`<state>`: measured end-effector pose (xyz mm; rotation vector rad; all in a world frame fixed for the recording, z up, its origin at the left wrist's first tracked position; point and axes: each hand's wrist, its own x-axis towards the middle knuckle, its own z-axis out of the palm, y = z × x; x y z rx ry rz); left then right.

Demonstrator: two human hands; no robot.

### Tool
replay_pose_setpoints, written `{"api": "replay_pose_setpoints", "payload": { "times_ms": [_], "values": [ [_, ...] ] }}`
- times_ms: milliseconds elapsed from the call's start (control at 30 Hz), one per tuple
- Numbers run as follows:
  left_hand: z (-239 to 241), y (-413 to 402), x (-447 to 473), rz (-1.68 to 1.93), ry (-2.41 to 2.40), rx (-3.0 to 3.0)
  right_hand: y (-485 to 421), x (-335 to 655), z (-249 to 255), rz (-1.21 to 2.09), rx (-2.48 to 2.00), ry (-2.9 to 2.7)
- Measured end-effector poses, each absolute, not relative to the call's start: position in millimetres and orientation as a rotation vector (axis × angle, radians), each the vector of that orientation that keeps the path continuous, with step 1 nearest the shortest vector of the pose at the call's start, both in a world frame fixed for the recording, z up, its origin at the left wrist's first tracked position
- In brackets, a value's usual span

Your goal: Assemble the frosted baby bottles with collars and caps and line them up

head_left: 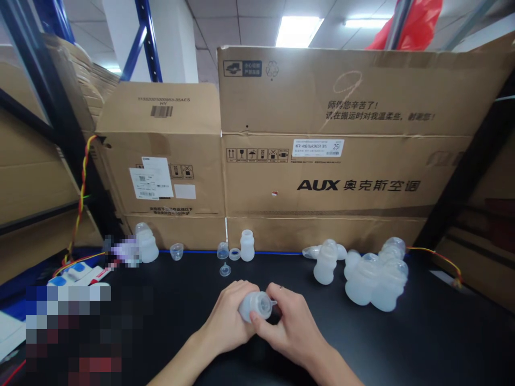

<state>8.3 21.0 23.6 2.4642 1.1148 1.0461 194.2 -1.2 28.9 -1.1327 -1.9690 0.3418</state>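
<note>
My left hand [227,320] is wrapped round a small translucent baby bottle [250,307], tilted with its top toward the right. At that top my right hand [293,325] is closed, thumb against the bottle and fingers by a small clear tip that sticks out; exactly what they pinch is partly hidden. Beyond the hands stands an open baby bottle [247,247]. Beside it lie a collar ring [234,254], a clear cap [222,250] and a bottle nipple [225,269].
Several capped bottles [364,281] are clustered at the right, with another bottle [325,264] nearer the middle. At the left are a capped bottle [147,245], a clear cap [176,251] and a power strip [76,273]. Cardboard [322,203] walls the back of the black table [181,305].
</note>
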Motion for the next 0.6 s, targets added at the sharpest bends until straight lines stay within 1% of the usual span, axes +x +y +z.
{"api": "replay_pose_setpoints", "payload": {
  "times_ms": [67, 200, 300, 400, 467, 600],
  "values": [
    [22.8, 18.8, 11.6, 1.109, 1.19, 2.489, -1.4, 191.5, 26.4, 0.308, -1.153, -1.931],
    [20.5, 18.5, 16.3, 1.217, 1.339, 2.511, -0.4, 186.0, 19.7, 0.367, -1.188, -1.837],
    [20.2, 23.1, 12.2, 1.291, 1.404, 2.501, 1.6, 188.7, 20.5, 0.289, -1.128, -1.787],
    [20.1, 34.0, -2.7, 1.248, 1.479, 2.52, 5.6, 195.9, 26.0, 0.232, -1.023, -1.663],
    [18.6, 45.5, -17.4, 1.178, 1.556, 2.507, 8.8, 200.6, 28.7, 0.25, -0.984, -1.564],
    [10.1, 72.7, -44.2, 1.11, 1.93, 2.332, 12.7, 203.7, 27.6, 0.379, -1.003, -1.492]
  ]
}}
